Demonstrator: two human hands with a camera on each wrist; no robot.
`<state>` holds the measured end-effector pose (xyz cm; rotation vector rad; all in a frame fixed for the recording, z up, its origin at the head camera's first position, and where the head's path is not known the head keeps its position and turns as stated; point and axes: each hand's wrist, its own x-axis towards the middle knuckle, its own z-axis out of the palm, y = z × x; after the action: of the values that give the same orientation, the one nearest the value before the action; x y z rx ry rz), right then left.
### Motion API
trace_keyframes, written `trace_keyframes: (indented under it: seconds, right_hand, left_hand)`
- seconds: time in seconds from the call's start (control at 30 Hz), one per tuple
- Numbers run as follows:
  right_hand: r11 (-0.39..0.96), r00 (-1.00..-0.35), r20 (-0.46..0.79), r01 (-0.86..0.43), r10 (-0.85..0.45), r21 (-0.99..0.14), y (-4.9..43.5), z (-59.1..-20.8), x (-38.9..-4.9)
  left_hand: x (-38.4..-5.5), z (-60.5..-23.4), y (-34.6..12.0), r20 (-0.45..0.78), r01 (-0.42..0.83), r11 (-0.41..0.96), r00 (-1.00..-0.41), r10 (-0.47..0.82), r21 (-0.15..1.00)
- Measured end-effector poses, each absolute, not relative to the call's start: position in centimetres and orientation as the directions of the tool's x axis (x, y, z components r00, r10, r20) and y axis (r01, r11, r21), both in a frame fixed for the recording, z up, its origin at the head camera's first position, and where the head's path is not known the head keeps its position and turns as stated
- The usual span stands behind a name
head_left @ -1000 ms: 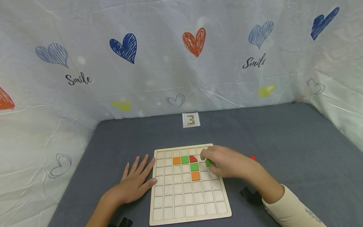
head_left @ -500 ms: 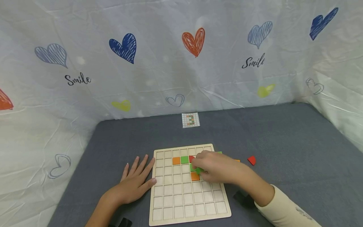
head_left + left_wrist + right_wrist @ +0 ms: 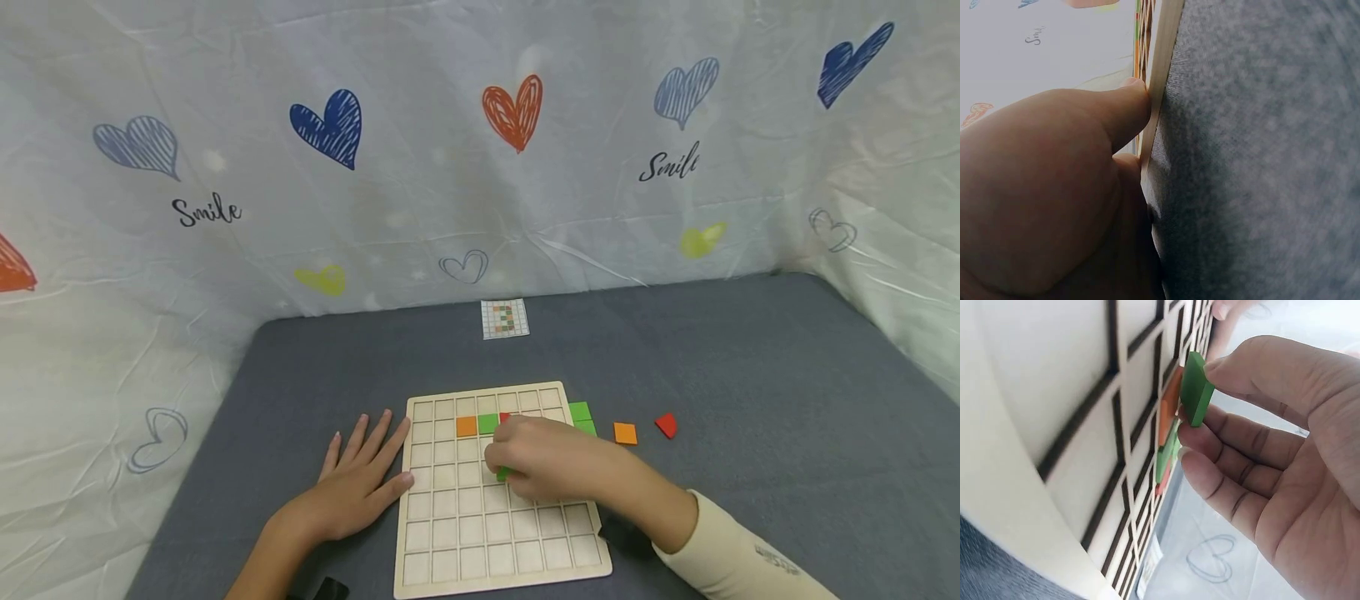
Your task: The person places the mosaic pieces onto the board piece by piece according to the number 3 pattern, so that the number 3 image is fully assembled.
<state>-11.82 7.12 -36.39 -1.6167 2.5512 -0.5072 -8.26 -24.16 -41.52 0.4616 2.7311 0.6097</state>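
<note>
My right hand (image 3: pixel 551 460) pinches a green square tile (image 3: pixel 1196 390) between thumb and fingers, tilted just above the wooden grid board (image 3: pixel 450 529). An orange tile (image 3: pixel 467 426), a green tile (image 3: pixel 488 424) and part of a red rounded piece (image 3: pixel 504 417) lie in one row of the board. Below them, my right hand covers other tiles in the head view; in the right wrist view an orange tile (image 3: pixel 1166 419) and a green one (image 3: pixel 1165 456) show behind it. Flat on the table, fingers spread, my left hand (image 3: pixel 348 493) touches the board's left edge with its thumb.
Right of the board lie two loose green tiles (image 3: pixel 581 412), an orange tile (image 3: pixel 625 433) and a red rounded piece (image 3: pixel 666 425). A small printed grid card (image 3: pixel 505 318) lies on the grey cloth near the back curtain (image 3: pixel 420 200).
My right hand has carried the green tile from the board's right edge leftward and nearer to me, uncovering the loose pieces at the right. My left hand has stayed put.
</note>
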Motion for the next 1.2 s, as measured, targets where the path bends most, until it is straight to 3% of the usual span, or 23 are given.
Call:
trace_keyframes:
  seconds: [1.2]
  right_hand:
    - [0.364, -0.377, 0.127, -0.925, -0.918, -0.114, 5.3, -37.2, -11.9]
  left_hand:
    - [-8.3, -41.5, -24.1, -0.217, 0.232, 0.864, -0.909, 0.356, 0.446]
